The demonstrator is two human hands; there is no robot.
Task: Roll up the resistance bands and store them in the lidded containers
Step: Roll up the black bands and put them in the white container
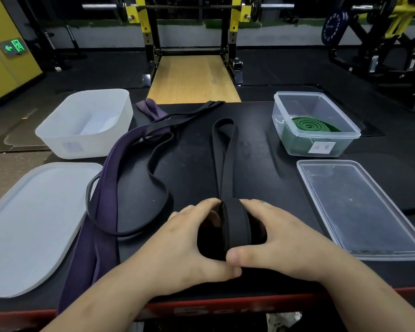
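A wide black resistance band (224, 149) lies on the black table, its near end wound into a roll (235, 226). My left hand (189, 238) and my right hand (280, 236) grip that roll from either side, thumbs meeting in front. A purple band (106, 188) and a thin black band (158, 183) lie loose to the left. A clear container (345, 133) at the right back holds a rolled green band (309, 127). A frosted white container (58, 130) stands at the left back, with no band in it.
A clear lid (359, 207) lies flat at the right front and a frosted white lid (34, 226) at the left front. The table's red front edge (201, 307) is just below my wrists. A squat rack (192, 32) and other gym machines stand beyond the table.
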